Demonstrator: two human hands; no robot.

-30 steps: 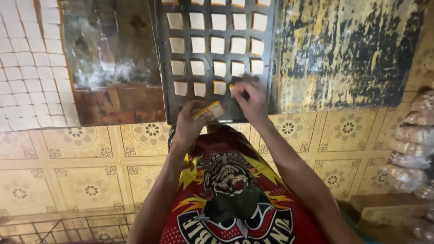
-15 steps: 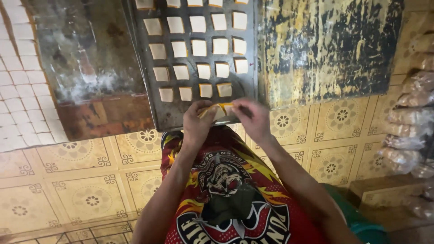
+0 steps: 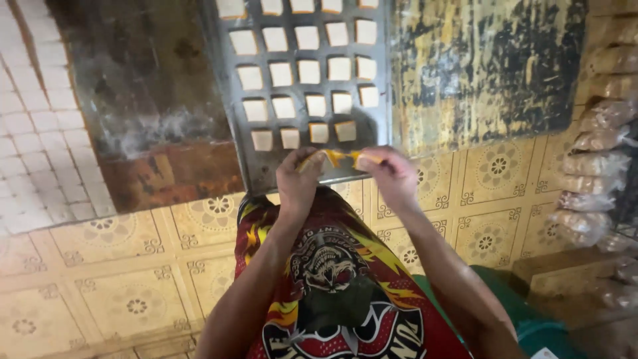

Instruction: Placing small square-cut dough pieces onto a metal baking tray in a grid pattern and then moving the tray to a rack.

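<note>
A person's left hand (image 3: 298, 178) and right hand (image 3: 392, 176) each pinch one end of a thin yellow strip (image 3: 337, 157), stretched just above the near edge of a dark metal tray (image 3: 226, 80) of pale squares (image 3: 309, 72). Pulling harder could tear it. Open tiled floor (image 3: 119, 266) lies left; bagged goods (image 3: 598, 159) crowd the right.

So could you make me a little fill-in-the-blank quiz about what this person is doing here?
1. The left hand and right hand hold a small ____ -coloured piece between them.
2. The dark metal tray holds rows of pale ____ -shaped pieces.
3. Clear bags are stacked at the ____ edge of the picture.
4. The floor tiles bear a ____ pattern.

Missing words: yellow; square; right; flower
</note>
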